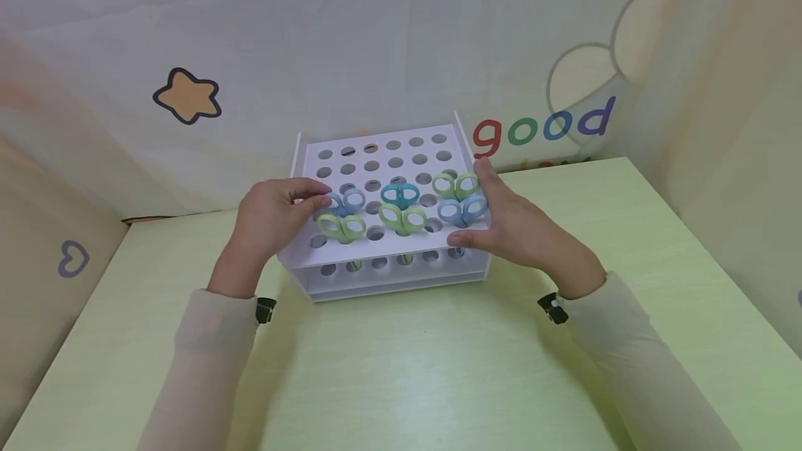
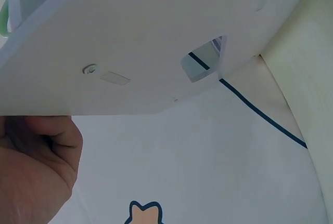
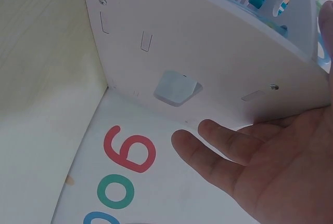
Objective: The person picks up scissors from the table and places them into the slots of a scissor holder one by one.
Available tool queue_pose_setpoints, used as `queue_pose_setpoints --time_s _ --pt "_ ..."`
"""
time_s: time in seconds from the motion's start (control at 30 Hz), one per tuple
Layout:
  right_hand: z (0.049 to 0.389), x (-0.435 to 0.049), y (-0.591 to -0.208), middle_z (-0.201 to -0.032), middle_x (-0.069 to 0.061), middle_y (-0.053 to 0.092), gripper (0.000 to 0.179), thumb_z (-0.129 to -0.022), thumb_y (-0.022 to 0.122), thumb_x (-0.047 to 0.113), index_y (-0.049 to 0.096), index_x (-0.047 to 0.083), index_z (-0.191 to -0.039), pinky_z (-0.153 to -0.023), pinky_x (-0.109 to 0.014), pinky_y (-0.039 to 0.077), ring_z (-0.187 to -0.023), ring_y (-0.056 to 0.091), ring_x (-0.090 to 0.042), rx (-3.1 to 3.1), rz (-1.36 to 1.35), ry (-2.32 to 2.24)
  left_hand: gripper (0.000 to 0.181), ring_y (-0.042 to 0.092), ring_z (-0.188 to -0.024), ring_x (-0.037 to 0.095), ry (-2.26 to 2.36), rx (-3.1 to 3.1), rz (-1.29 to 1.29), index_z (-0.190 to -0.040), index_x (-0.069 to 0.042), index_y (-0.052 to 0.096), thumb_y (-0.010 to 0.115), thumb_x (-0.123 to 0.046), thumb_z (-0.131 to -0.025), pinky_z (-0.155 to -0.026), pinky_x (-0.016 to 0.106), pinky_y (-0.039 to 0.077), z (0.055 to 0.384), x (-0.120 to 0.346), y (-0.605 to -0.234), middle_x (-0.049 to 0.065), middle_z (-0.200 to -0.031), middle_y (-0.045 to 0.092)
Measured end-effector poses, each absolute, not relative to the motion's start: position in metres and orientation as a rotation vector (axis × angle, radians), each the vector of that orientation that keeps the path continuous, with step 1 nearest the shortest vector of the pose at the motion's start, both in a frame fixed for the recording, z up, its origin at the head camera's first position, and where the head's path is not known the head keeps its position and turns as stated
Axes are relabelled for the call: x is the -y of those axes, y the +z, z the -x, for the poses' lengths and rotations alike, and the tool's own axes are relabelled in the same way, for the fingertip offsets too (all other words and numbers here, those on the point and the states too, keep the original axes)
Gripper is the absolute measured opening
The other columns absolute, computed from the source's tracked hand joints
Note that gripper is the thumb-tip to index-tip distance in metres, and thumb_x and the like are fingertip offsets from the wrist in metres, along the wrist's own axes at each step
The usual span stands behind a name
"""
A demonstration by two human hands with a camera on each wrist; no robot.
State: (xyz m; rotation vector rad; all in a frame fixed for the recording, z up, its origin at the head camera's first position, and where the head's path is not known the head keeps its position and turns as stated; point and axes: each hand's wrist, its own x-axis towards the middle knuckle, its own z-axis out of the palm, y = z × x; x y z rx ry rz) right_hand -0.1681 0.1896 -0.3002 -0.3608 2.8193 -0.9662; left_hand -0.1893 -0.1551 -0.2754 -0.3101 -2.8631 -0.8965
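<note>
A white rack (image 1: 376, 256) with round holes stands on the table against the back backdrop. Small scissors are set in its holes, handles up. My left hand (image 1: 269, 218) pinches a handle loop of the light blue scissors (image 1: 354, 200) at the left. Just in front of those are light green scissors (image 1: 341, 227). Teal scissors (image 1: 410, 193) and light green scissors (image 1: 413, 220) sit in the middle. My right hand (image 1: 516, 225) is at the rack's right end, thumb over the top panel beside light blue scissors (image 1: 464, 211), fingers extended along the side panel (image 3: 208, 63). Behind stand more light green scissors (image 1: 457, 187).
The pale table (image 1: 388, 367) spreads in front and to both sides of the rack. A printed backdrop (image 1: 351, 47) with a star and coloured letters rises right behind it, and side curtains (image 1: 739, 89) border the table.
</note>
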Motion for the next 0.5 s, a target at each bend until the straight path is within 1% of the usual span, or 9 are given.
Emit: queue_pose_setpoints --time_s 0.1,0.27,0.33,0.5 --pt "0.1677 -0.1893 -0.2997 -0.169 -0.008 0.008 0.134 -0.075 0.080 0.064 -0.014 0.023 -0.161 -0.113 -0.056 0.030 -0.142 0.032 -0.033 -2.823 0.366 -0.961 0.023 0.058 -0.095 0.027 -0.857 2.864 0.323 -0.116 -0.016 0.078 0.072 -0.026 -0.096 -0.079 0.040 0.042 0.1888 0.1549 -0.2757 0.006 -0.115 0.072" --pt "0.1675 -0.1889 -0.2999 -0.169 -0.007 0.009 0.133 -0.074 0.080 0.063 -0.014 0.026 -0.161 -0.113 -0.057 0.030 -0.144 0.030 -0.033 -2.823 0.352 -0.963 0.023 0.059 -0.099 0.027 -0.865 2.867 0.310 -0.117 -0.016 0.078 0.071 -0.024 -0.097 -0.080 0.041 0.043 0.1887 0.1546 -0.2772 0.006 -0.118 0.072" --pt "0.1678 -0.1889 -0.3002 -0.169 -0.007 0.009 0.133 -0.074 0.080 0.063 -0.014 0.026 -0.161 -0.113 -0.057 0.030 -0.144 0.030 -0.033 -2.822 0.352 -0.964 0.022 0.060 -0.100 0.027 -0.863 2.859 0.316 -0.116 -0.015 0.078 0.071 -0.023 -0.097 -0.081 0.041 0.043 0.1892 0.1545 -0.2781 0.006 -0.116 0.072" --pt "0.1686 -0.1886 -0.3011 -0.168 -0.008 0.010 0.133 -0.075 0.080 0.062 -0.014 0.025 -0.161 -0.113 -0.057 0.029 -0.144 0.030 -0.034 -2.825 0.363 -0.956 0.018 0.060 -0.096 0.027 -0.812 2.848 0.351 -0.113 -0.015 0.076 0.069 -0.023 -0.098 -0.080 0.043 0.043 0.1903 0.1540 -0.2801 0.006 -0.108 0.073"
